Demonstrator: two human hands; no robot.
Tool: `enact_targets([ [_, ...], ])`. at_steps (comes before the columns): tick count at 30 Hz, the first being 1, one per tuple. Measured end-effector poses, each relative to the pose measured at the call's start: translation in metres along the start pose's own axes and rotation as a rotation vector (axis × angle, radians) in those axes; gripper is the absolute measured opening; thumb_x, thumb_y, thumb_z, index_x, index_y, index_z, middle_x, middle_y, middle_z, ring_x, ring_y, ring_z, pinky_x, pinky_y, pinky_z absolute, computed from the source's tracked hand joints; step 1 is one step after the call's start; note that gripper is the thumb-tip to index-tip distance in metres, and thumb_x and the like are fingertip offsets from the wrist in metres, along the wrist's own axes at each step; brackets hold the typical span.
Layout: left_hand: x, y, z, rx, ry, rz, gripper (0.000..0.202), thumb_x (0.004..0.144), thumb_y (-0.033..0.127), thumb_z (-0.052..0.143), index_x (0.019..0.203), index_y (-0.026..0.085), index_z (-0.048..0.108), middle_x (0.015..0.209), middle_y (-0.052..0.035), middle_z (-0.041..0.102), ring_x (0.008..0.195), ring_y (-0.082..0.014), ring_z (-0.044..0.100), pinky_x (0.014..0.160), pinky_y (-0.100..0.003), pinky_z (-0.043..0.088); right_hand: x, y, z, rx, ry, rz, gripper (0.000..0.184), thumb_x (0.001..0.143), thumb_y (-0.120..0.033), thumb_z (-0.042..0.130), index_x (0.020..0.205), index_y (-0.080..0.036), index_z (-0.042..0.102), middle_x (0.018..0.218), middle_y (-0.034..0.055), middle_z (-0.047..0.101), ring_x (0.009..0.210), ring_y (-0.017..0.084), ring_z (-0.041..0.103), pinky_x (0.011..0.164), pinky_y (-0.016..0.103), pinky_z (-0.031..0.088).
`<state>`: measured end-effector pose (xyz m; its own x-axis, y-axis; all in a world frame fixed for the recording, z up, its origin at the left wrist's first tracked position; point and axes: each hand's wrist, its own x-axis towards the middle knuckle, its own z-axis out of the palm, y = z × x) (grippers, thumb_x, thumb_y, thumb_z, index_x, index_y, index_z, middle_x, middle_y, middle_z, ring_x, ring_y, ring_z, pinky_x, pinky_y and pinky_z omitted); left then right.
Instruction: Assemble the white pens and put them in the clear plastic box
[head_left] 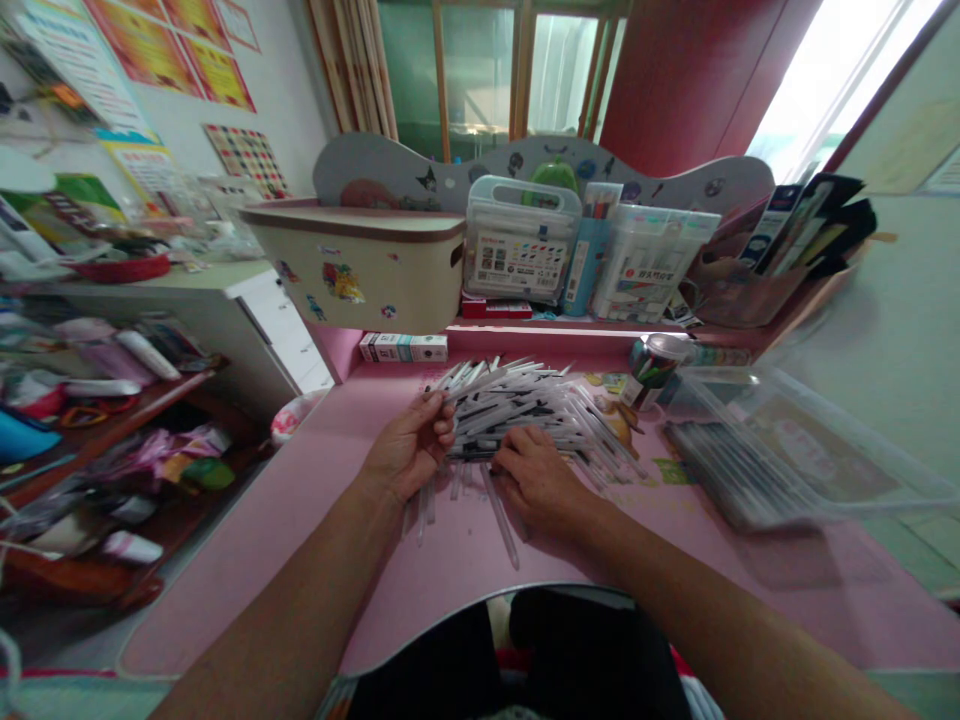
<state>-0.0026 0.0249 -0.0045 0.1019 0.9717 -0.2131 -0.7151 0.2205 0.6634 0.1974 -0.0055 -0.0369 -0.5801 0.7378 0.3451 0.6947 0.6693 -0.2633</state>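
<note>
A big heap of clear-barrelled pens (525,405) lies in the middle of a pink desk (315,520). My left hand (411,448) rests at the heap's left edge, fingers curled around a bunch of pens. My right hand (534,482) lies palm down on the near side of the heap, its fingers bent and pressing on pens. A few loose pens (499,520) lie between and just in front of my hands.
A clear plastic box (795,450) holding pens lies at the right. A small can (651,368) stands behind the heap. On the raised shelf sit a cream bin (360,265) and marker cases (521,240). Cluttered shelves (112,420) fill the left.
</note>
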Motion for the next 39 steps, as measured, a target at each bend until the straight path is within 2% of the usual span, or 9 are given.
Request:
enact_targets([
  [5,-0.001,0.0,0.0,0.006,0.0,0.003,0.005,0.082,0.01,0.065,0.083,0.013,0.063,0.067,-0.0007,0.062,0.047,-0.0046,0.051,0.043,-0.013,0.044,-0.002,-0.001,-0.002,0.008,0.001,-0.009,0.009,0.088,-0.017,0.057,0.091,-0.017,0.066,0.097,0.0082,0.055,0.094,0.023,0.042,0.084,0.039,0.034],
  [12,0.0,-0.001,0.001,0.01,0.004,0.01,0.005,0.082,0.008,0.065,0.08,0.013,0.063,0.065,-0.0011,0.062,0.046,-0.0046,0.051,0.042,-0.012,0.044,0.0,-0.003,0.0,-0.005,-0.014,-0.048,0.01,0.086,-0.019,0.064,0.077,-0.017,0.067,0.091,0.0077,0.057,0.092,0.023,0.043,0.081,0.038,0.034],
  [17,-0.001,-0.001,0.001,0.064,-0.008,0.026,0.005,0.082,0.008,0.064,0.081,0.013,0.064,0.065,-0.0015,0.063,0.045,-0.0047,0.051,0.042,-0.012,0.044,-0.002,0.007,-0.009,0.223,0.069,-0.052,0.003,0.083,-0.017,0.064,0.083,-0.018,0.065,0.096,0.0077,0.06,0.093,0.022,0.049,0.085,0.039,0.04],
  [22,-0.002,-0.003,0.002,0.192,-0.007,0.03,0.01,0.081,0.005,0.064,0.087,0.01,0.069,0.068,-0.0038,0.065,0.049,-0.0054,0.055,0.046,-0.012,0.049,-0.004,0.018,-0.018,0.528,0.225,0.184,0.015,0.082,-0.014,0.054,0.09,-0.022,0.064,0.085,0.0025,0.062,0.08,0.018,0.055,0.076,0.034,0.044],
  [25,-0.002,-0.005,0.002,0.267,0.004,0.009,0.015,0.08,0.001,0.063,0.089,0.008,0.072,0.071,-0.0054,0.068,0.05,-0.0052,0.057,0.048,-0.012,0.051,-0.004,0.024,-0.024,0.59,0.334,0.243,0.019,0.085,-0.016,0.052,0.097,-0.021,0.066,0.09,0.0036,0.065,0.085,0.019,0.059,0.08,0.034,0.045],
  [27,-0.001,-0.006,0.002,0.312,0.008,-0.001,0.016,0.08,0.0,0.062,0.087,0.008,0.074,0.071,-0.0058,0.068,0.051,-0.0054,0.058,0.05,-0.013,0.052,-0.004,0.028,-0.027,0.659,0.394,0.272,0.017,0.086,-0.021,0.054,0.095,-0.021,0.069,0.091,0.0037,0.067,0.089,0.019,0.06,0.084,0.034,0.045],
  [32,-0.001,-0.01,0.003,0.41,0.051,-0.01,0.016,0.079,0.001,0.063,0.085,0.008,0.075,0.071,-0.0063,0.07,0.051,-0.0052,0.058,0.05,-0.013,0.05,-0.001,0.034,-0.033,1.04,0.465,0.474,0.013,0.08,-0.031,0.063,0.087,-0.021,0.068,0.082,0.0011,0.068,0.069,0.015,0.06,0.068,0.029,0.048],
  [35,-0.001,-0.012,0.004,0.438,0.078,-0.017,0.015,0.079,0.001,0.064,0.083,0.008,0.076,0.07,-0.0063,0.071,0.05,-0.0047,0.057,0.049,-0.012,0.049,0.0,0.033,-0.036,1.139,0.481,0.522,0.014,0.075,-0.032,0.068,0.085,-0.022,0.068,0.069,-0.0013,0.065,0.06,0.013,0.056,0.061,0.028,0.047],
  [39,0.002,-0.014,0.002,0.441,0.072,-0.027,0.014,0.076,0.001,0.067,0.082,0.009,0.076,0.07,-0.0058,0.071,0.049,-0.0047,0.056,0.048,-0.012,0.048,0.002,0.031,-0.037,1.205,0.506,0.5,0.016,0.073,-0.031,0.07,0.085,-0.022,0.068,0.062,-0.0028,0.062,0.059,0.013,0.057,0.063,0.029,0.047],
])
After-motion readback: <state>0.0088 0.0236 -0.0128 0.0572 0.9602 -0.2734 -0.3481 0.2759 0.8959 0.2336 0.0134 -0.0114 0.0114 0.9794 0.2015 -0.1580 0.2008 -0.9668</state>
